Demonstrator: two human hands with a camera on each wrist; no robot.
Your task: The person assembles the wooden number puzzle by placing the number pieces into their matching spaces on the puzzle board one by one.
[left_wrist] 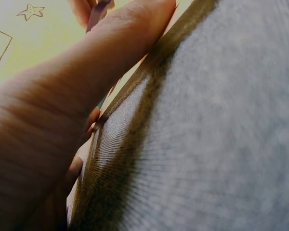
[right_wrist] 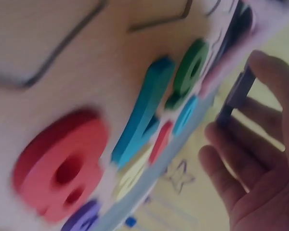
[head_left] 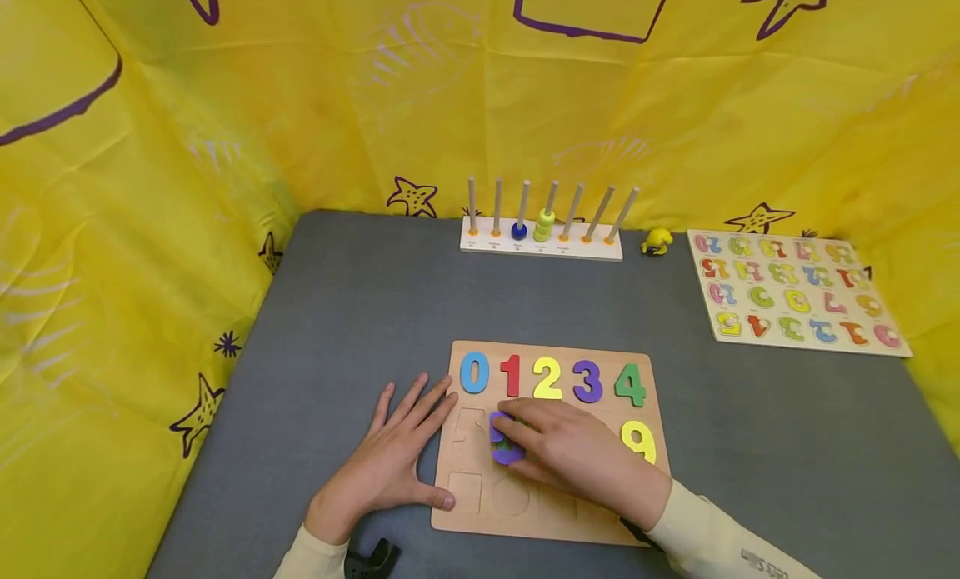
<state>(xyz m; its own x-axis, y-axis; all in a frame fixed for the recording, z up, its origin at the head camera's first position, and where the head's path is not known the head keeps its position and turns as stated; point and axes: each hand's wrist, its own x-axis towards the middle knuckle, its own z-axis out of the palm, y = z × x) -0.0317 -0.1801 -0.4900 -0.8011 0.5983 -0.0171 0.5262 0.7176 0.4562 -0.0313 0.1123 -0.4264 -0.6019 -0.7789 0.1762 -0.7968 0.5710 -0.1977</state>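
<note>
My right hand (head_left: 573, 450) pinches a purple number piece (head_left: 507, 452), which looks like a 5, between thumb and fingers. It is held over the wooden number board (head_left: 543, 525), beside the vacant 5-shaped recess. In the right wrist view the pinched piece is seen edge-on, raised off the board; a green 6 (right_wrist: 189, 72), a blue 7 (right_wrist: 140, 115) and a red 8 (right_wrist: 62, 168) sit on the board. With fingers spread, my left hand (head_left: 390, 462) touches the board's left edge. Coloured 0 to 4 fill the top row; a yellow 9 (head_left: 638, 440) shows beyond my right hand.
Behind the board stands a white peg rack (head_left: 540, 247) with a few beads. A small yellow figure (head_left: 657, 242) is beside it. Another number board (head_left: 798, 304) lies at the right. Yellow cloth (head_left: 450, 87) borders the grey table (head_left: 360, 304).
</note>
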